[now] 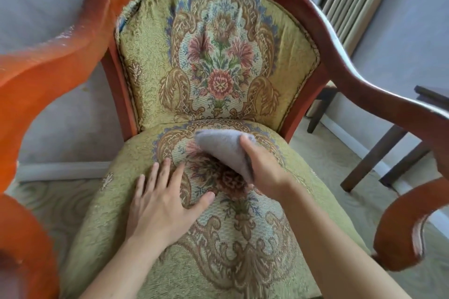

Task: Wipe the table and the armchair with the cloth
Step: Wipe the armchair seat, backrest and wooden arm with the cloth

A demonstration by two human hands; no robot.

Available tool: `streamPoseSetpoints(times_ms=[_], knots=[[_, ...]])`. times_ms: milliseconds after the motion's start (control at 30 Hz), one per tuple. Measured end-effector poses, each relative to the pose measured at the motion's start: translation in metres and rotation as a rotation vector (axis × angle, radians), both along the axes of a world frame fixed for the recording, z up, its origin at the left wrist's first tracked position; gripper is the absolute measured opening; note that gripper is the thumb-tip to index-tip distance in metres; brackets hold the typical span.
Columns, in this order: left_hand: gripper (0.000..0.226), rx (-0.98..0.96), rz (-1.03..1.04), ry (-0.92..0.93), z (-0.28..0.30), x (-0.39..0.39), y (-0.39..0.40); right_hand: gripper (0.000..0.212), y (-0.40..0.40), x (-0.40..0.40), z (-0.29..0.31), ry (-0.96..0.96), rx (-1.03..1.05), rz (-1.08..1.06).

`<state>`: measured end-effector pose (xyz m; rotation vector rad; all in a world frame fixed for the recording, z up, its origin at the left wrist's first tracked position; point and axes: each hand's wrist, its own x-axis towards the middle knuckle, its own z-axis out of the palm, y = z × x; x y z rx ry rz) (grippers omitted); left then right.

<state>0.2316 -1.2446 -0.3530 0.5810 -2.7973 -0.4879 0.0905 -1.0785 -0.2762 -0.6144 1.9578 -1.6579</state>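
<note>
An armchair (286, 204) with a glossy red-brown wooden frame and green floral tapestry upholstery fills the view. My right hand (263, 167) grips a folded grey cloth (223, 150) and holds it against the middle of the seat cushion, near the backrest. My left hand (161, 204) lies flat on the seat to the left of the cloth, fingers spread, holding nothing. Both forearms reach in from the bottom edge.
The chair's curved wooden armrests (364, 85) rise on both sides. A dark wooden table (432, 97) with its legs stands at the right, beyond the armrest. Grey walls, a white baseboard, pale patterned carpet and beige curtains at the upper right surround the chair.
</note>
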Motion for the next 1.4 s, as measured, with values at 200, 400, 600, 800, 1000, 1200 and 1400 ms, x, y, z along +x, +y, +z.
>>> streamPoseSetpoints(times_ms=[200,400,600,800,1000,1200,1400], knots=[[0.112,0.006,-0.008,-0.002,-0.003,-0.002,-0.003,0.048,0.013,-0.018,0.035,-0.066,-0.295,-0.459],[0.112,0.031,-0.009,0.009,-0.002,-0.003,-0.002,0.044,0.04,-0.044,0.061,0.237,-0.128,-0.902],[0.113,0.028,-0.021,0.001,-0.002,-0.002,-0.002,0.054,0.059,-0.054,0.026,0.575,0.301,-0.805],[0.111,0.032,-0.011,0.028,-0.007,-0.003,-0.002,0.046,0.024,-0.05,-0.023,0.452,0.719,-0.409],[0.109,0.022,-0.005,0.036,-0.008,-0.004,-0.002,0.045,-0.024,-0.044,-0.019,0.571,0.804,-0.045],[0.108,0.006,-0.005,0.044,-0.008,-0.003,-0.003,0.051,-0.042,-0.035,-0.022,0.676,0.812,0.067],[0.108,0.005,0.006,0.057,-0.007,-0.003,-0.002,0.05,-0.04,-0.021,-0.026,0.675,0.774,0.24]])
